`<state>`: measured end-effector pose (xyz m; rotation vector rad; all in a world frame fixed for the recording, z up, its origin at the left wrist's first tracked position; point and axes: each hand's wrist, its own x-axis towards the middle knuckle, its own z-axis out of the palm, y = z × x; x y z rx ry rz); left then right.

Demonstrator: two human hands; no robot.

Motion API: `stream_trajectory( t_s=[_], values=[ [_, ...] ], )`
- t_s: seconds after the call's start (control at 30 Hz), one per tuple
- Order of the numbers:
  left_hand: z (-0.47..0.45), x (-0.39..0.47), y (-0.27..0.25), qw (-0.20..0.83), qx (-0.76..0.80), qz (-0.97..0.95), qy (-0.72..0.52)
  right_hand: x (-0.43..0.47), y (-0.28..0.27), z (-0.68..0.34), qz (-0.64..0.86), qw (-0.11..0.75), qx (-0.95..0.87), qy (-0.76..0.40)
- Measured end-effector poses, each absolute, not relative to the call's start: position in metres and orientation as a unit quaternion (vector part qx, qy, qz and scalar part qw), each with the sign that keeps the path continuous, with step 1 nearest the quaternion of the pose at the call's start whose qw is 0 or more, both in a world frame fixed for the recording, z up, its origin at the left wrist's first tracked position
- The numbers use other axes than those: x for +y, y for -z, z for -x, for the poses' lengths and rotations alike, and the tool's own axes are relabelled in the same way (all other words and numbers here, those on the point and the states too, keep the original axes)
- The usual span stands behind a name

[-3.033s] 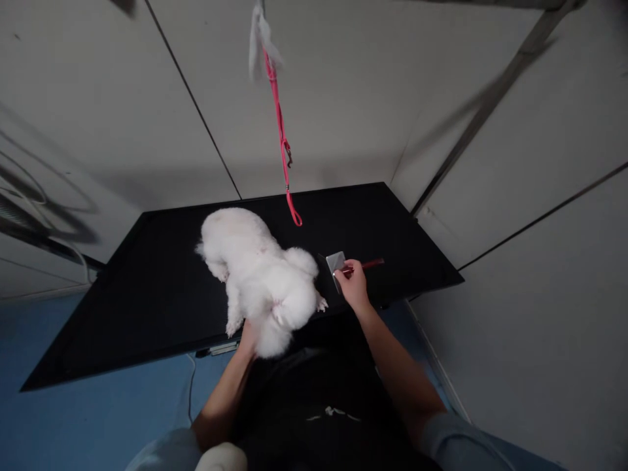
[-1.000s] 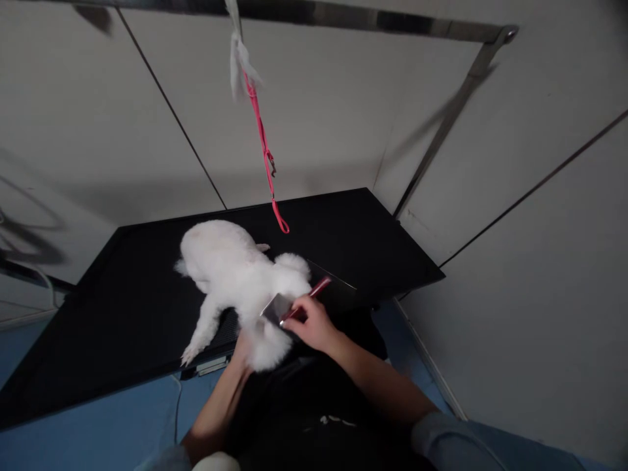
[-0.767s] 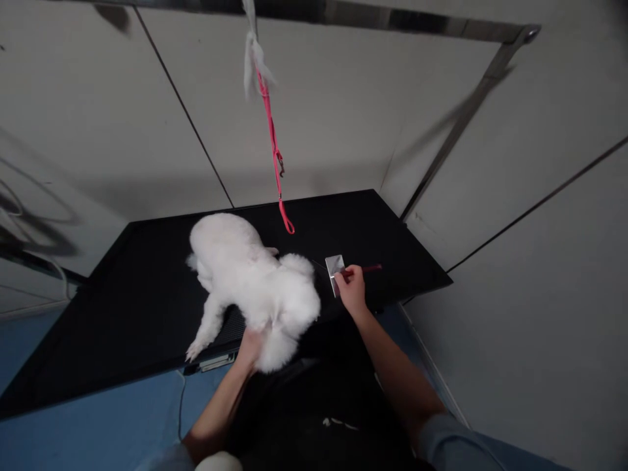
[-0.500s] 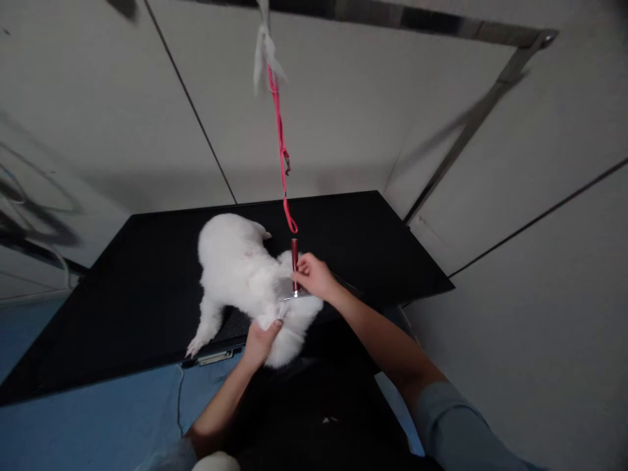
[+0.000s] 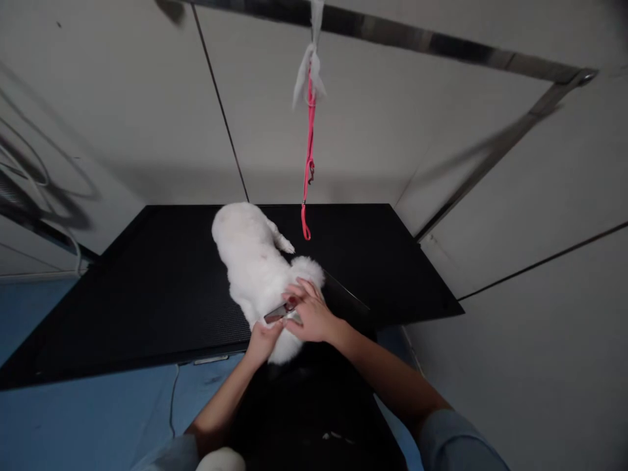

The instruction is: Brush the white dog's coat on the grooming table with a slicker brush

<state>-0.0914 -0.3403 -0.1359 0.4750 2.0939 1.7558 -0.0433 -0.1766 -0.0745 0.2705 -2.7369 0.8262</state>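
A white fluffy dog lies on the black table, with its near end toward me. My right hand is closed on a slicker brush, whose dark red handle points up toward me and whose flat metal head lies against the fur. Just left of the brush, my left hand grips white fur at the dog's near end, thumb on top. Which part of the dog it holds is hidden by the fur.
A pink grooming leash with a loop hangs over the table from a metal bar. Near the dog, a long thin metallic thing lies on the right of the table. Cables hang by the wall at left.
My right hand has turned over the brush, and its upright handle now tips toward me. The dog's far-side front-to-back outline has shifted, with one leg stretched out further. The view has swung left.
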Motion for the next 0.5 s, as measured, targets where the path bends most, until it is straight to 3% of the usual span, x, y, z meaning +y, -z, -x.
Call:
stream_trajectory(
  t_s=[0.23, 0.4, 0.5],
  values=[
    [0.085, -0.332, 0.131, 0.193, 0.739, -0.111, -0.636, -0.131, 0.051, 0.098, 0.01, 0.131, -0.923, -0.363],
    [0.09, -0.327, 0.141, 0.203, 0.746, -0.082, -0.628, -0.125, 0.037, 0.1, 0.119, 0.256, -0.883, -0.376],
    [0.092, -0.323, 0.146, 0.177, 0.75, -0.081, -0.632, -0.145, 0.039, 0.096, 0.064, 0.147, -0.907, -0.39]
  ],
)
